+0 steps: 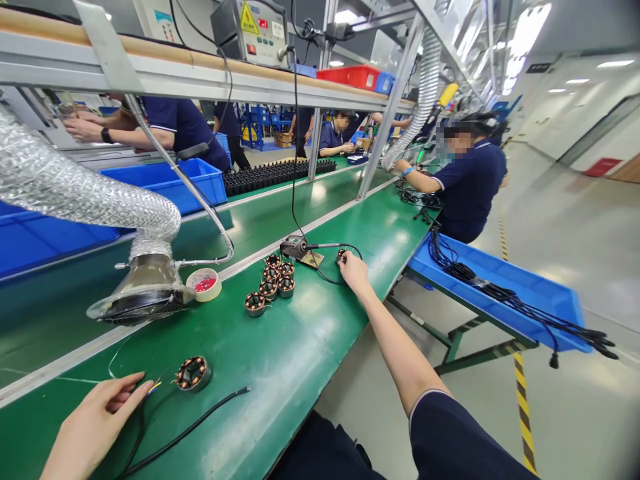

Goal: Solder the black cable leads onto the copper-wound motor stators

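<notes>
My left hand (107,407), at the lower left, pinches the thin coloured wires (155,387) at the end of a black cable. Just right of it a copper-wound stator (193,373) lies on the green bench. A second black cable end (220,403) rests below that stator. My right hand (353,272) reaches far forward, its fingers closed round a small wound stator (343,255) beside the soldering iron stand (295,247). Several more stators (270,287) sit grouped between my hands, near the middle of the bench.
A fume extractor hood (145,290) and a tape roll (205,285) stand at the left. The iron's cord loops near my right hand. A blue tray (545,300) of black cables is at the right. A person (467,180) works farther along the bench; others are behind.
</notes>
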`<state>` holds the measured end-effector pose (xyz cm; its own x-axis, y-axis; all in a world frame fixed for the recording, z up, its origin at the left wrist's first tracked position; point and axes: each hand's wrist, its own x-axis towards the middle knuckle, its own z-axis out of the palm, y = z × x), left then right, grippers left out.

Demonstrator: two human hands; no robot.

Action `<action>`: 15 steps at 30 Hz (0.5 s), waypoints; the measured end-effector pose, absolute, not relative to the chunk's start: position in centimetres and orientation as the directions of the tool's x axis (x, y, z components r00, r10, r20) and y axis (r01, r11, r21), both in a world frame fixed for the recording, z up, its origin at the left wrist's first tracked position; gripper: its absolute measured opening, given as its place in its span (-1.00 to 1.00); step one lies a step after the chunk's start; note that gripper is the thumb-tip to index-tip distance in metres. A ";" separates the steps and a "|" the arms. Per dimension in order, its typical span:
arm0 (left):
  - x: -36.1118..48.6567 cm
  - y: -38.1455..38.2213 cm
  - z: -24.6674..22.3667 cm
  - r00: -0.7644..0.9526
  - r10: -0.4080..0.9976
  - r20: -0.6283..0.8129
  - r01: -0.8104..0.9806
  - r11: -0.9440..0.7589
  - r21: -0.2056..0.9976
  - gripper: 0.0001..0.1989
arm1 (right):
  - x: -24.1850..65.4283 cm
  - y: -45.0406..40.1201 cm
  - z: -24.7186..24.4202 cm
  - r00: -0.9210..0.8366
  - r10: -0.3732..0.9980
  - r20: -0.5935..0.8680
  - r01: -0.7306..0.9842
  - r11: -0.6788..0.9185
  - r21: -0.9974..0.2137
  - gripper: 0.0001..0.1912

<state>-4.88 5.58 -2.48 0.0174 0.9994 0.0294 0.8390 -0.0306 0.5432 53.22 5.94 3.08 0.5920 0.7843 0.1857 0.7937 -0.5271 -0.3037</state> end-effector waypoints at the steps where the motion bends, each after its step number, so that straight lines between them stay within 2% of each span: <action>1: -4.6 5.4 -2.1 0.024 1.000 0.005 0.837 -0.023 0.546 -0.35 | 53.2 6.0 3.2 0.587 0.787 0.190 0.796 -0.518 -0.313 -0.75; 3: -4.0 5.2 -1.4 0.026 0.999 -0.021 0.835 -0.011 0.550 -0.35 | 53.0 5.9 3.5 0.574 0.793 0.205 0.802 -0.494 -0.335 -0.76; 10: -3.6 4.9 -1.6 -0.021 1.000 0.020 0.841 0.007 0.540 -0.37 | 48.8 2.1 4.5 0.494 0.807 0.323 0.842 -0.352 -0.409 -0.69; 15: -3.7 4.8 -2.0 -0.014 0.999 0.039 0.852 -0.009 0.523 -0.43 | 42.6 -1.0 3.6 0.305 0.890 0.338 0.850 -0.096 -0.517 -0.75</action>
